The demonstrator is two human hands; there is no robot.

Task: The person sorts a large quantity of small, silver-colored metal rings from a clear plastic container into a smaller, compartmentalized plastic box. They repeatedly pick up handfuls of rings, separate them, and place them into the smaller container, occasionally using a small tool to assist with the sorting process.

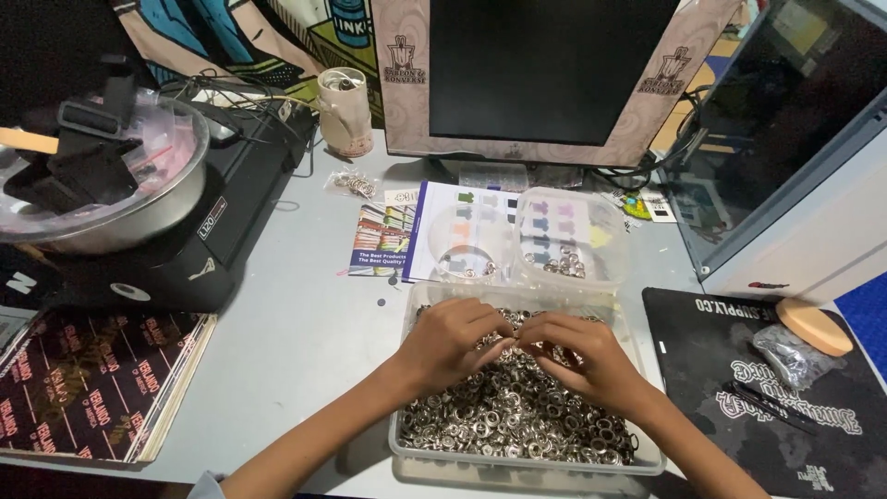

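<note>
Fingertips of left hand and right hand pinched together on small metal rings — exact piece hidden | rings fill clear plastic tray on grey desk | smaller clear container behind — monitor beyond

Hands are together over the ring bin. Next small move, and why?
Probably lift the pinched rings clear and carry them to a small tub: left hand and right hand meet fingertip to fingertip over the tray of metal rings, and that tub holds few.
</note>
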